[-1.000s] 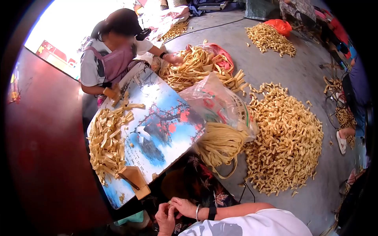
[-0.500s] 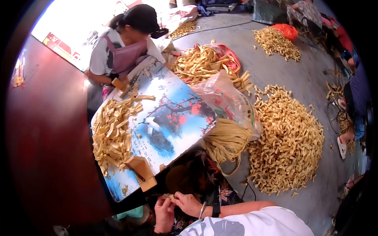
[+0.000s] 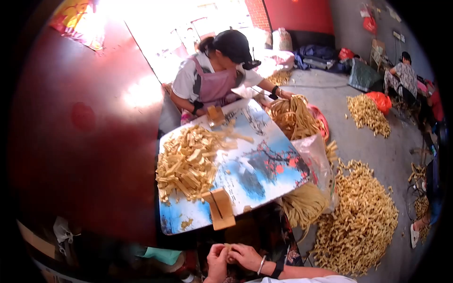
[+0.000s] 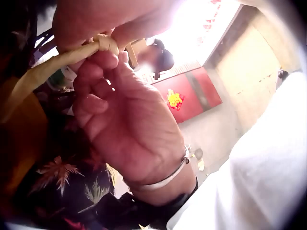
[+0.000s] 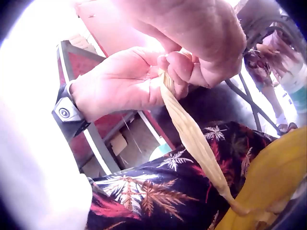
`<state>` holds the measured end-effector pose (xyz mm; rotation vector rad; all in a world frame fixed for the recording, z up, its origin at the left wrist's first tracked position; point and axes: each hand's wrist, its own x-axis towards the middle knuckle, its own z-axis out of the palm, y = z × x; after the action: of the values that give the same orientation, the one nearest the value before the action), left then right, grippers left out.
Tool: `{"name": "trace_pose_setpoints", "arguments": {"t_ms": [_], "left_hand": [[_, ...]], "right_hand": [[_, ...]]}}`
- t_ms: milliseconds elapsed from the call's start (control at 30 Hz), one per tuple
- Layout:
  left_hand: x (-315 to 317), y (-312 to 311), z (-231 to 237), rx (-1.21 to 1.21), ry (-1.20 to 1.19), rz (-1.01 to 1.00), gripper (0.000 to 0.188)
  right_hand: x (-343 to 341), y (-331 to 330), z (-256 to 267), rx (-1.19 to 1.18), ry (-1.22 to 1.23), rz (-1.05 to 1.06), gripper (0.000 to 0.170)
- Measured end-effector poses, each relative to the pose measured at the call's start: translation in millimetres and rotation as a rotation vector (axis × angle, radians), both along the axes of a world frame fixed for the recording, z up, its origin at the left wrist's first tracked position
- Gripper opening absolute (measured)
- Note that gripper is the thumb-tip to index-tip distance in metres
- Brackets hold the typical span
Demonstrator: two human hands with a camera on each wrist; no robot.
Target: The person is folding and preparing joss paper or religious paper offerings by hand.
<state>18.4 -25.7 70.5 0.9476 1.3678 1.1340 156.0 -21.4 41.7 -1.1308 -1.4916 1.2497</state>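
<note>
A long pale yellow strip [image 5: 194, 132], looking like bean curd skin, is looped into a small knot [image 4: 108, 44] between my two hands. My left hand [image 3: 217, 260] pinches it from the left, thumb and fingers bent at the loop. From the other side my right hand [image 3: 247, 256], with a bracelet at its wrist, pinches the same knot with curled fingers. The strip's tail hangs down over the patterned dark cloth [image 5: 144, 191] on my lap. In the head view the fingers mostly hide the knot, just below the table's near edge.
The painted table [image 3: 252, 184] carries a heap of short cut strips [image 3: 186, 167] and a slotted wooden block [image 3: 220, 210]. Long strips [image 3: 304, 205] spill from a plastic bag [image 3: 316, 153] beside it. Knotted pieces [image 3: 356, 221] pile on the floor. Another person [image 3: 214, 78] sits across.
The head view has swung left, so the table appears farther right. My hands stay together at the strip. The person across now grips a bunch of long strips from the heap beside them.
</note>
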Motion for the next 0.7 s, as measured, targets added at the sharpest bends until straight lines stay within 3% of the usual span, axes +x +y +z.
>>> {"name": "trace_pose_setpoints", "arguments": {"t_ms": [67, 133, 233, 333, 433, 533, 700], "left_hand": [[-14.1, -3.1, -12.3, -0.012, -0.171, -0.008, 0.008], [-13.4, -9.0, 6.2, -0.132, -0.367, -0.022, 0.011], [-9.0, -15.4, 20.1, -0.066, -0.403, -0.040, 0.015], [-16.9, -17.8, 2.5, 0.026, -0.356, -0.105, 0.018], [-15.6, -19.3, 7.6, 0.050, -0.131, -0.149, 0.015], [-16.6, -22.2, 24.6, -0.077, -0.112, -0.212, 0.013], [-9.5, -24.7, 34.1, 0.024, -0.039, -0.257, 0.012]], "right_hand": [[-3.4, -1.2, 5.9, 0.029, -0.086, -0.023, 0.029], [-7.0, -1.6, 11.9, 0.051, -0.116, -0.064, 0.026], [-5.5, -0.8, 27.2, 0.012, -0.137, -0.084, 0.021], [-8.6, -2.0, 26.2, 0.201, -0.148, -0.146, 0.015], [-6.2, -5.8, 43.1, 0.251, -0.217, -0.185, 0.011], [-2.8, -5.1, 43.5, 0.250, -0.224, -0.200, 0.010], [3.7, -0.8, 37.4, 0.164, -0.128, -0.306, 0.015]]}}
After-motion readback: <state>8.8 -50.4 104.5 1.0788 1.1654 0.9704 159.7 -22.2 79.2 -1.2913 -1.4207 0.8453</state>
